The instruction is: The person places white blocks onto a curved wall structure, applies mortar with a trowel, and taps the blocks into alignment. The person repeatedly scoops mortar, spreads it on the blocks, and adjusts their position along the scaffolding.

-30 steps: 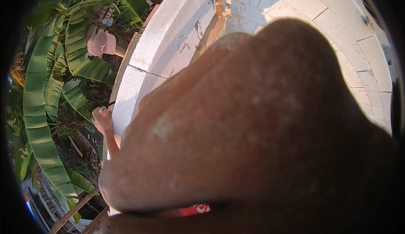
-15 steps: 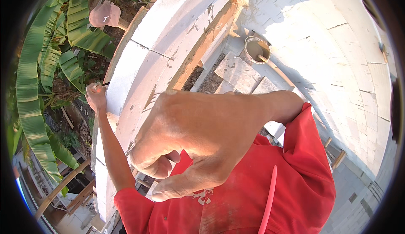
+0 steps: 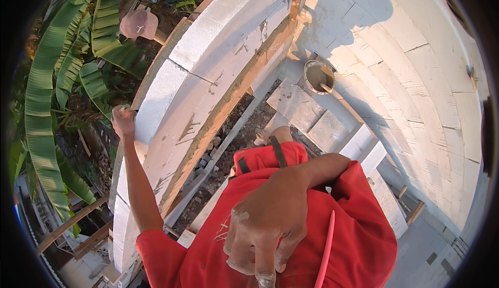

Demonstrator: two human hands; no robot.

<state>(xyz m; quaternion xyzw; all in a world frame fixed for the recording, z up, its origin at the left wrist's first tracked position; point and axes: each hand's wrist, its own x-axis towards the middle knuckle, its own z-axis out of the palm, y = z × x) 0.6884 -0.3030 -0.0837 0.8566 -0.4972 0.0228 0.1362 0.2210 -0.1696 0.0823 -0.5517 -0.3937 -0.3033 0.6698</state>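
At the outer edge of a white block wall [image 3: 200,43] is my left hand [image 3: 123,121], its fingers closed. A small dark bit shows beside it on the wall top, and I cannot make out what the fingers hold. My right hand [image 3: 265,220] hangs close in front of the red shirt [image 3: 208,251], bent down at the wrist. Its fingers are loosely bent and apart, with pale dust on them and nothing visible between them. A thin pink-red strip [image 3: 327,244] hangs to the right of this hand.
A bucket [image 3: 318,76] of grey mix with a handled tool in it stands beyond flat pale slabs [image 3: 296,103]. A tall block wall [image 3: 416,75] curves along the right. Outside the left wall are banana leaves [image 3: 41,127] and a pinkish cap [image 3: 139,24].
My right hand has dropped lower and nearer the shirt, turning its fingers downward. The left hand stays at the wall edge. My legs and the slabs now show more.
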